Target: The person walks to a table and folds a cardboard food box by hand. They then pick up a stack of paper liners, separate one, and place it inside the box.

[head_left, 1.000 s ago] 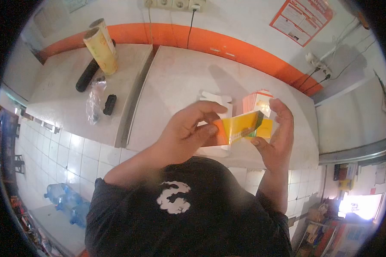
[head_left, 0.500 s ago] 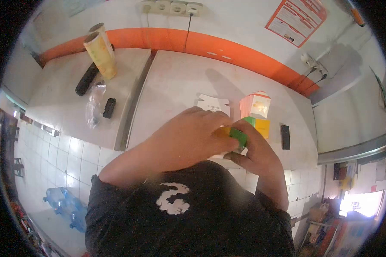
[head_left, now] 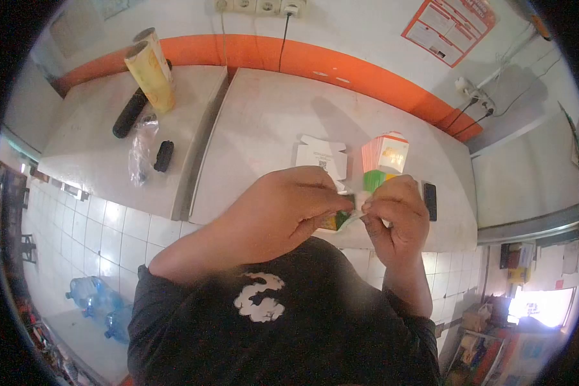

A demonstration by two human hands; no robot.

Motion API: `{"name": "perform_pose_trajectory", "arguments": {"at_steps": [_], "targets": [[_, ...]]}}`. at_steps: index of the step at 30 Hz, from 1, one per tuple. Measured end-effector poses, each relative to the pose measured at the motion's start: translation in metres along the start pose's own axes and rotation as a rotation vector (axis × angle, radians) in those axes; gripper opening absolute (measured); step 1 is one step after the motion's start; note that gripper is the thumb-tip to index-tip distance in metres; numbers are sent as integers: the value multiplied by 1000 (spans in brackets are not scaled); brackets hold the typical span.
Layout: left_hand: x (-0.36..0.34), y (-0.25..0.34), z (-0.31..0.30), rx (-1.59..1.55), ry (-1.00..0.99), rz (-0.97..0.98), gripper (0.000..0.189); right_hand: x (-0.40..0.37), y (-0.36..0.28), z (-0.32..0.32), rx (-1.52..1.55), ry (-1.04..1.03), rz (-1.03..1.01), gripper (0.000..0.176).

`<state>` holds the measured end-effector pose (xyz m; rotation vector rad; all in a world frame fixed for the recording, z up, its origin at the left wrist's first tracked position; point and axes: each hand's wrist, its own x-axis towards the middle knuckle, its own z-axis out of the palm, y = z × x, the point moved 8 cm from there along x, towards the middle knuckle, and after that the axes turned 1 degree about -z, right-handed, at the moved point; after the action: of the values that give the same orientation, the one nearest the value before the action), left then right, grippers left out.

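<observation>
My left hand (head_left: 305, 202) is closed around a small green-and-yellow carton (head_left: 341, 220), most of which its fingers hide. My right hand (head_left: 399, 215) pinches a pale edge or flap at the carton's right end, and the fingertips of both hands almost meet there. Just beyond the left hand lies an unfolded white carton (head_left: 320, 154) with printing on it. A stack of orange-and-white cards or flat boxes (head_left: 391, 153) stands behind the right hand. Green and yellow pieces (head_left: 373, 179) lie between that stack and the right hand, partly covered by it.
A black phone (head_left: 430, 201) lies right of my right hand. On the left table are rolls of yellowish film (head_left: 149, 77), a dark cylinder (head_left: 130, 114), a clear plastic bag (head_left: 143, 151) and a small black object (head_left: 164, 156). A gap separates the two tables.
My right hand has turned from wrapping the carton's end to pinching its edge with the fingertips. The left hand has tilted, and the white carton shows more. The view has shifted slightly.
</observation>
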<state>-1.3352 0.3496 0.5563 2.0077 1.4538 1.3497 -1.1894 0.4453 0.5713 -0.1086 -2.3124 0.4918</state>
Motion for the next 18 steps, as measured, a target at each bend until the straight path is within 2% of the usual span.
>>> {"name": "perform_pose_trajectory", "arguments": {"at_steps": [3,5,6,9,14,17,18], "targets": [[1,2,-7,-89,88,-145,25,0,-13,-3,-29,126,-118,15],[-3,-3,-1,-296,121,-190,25,-1,-20,-7,-39,207,-156,16],[-4,-7,2,-399,137,-212,25,0,-21,-6,-51,210,-158,16],[-6,-7,1,-371,180,-149,22,2,-23,-7,-98,203,-152,16],[-5,-5,2,-352,120,-182,22,5,-20,1,-95,95,-103,18],[-2,-4,2,-240,-7,-106,26,-1,4,14,186,-128,120,24],[-2,-2,4,-188,-60,-67,28,-6,16,20,348,-206,282,28]]}}
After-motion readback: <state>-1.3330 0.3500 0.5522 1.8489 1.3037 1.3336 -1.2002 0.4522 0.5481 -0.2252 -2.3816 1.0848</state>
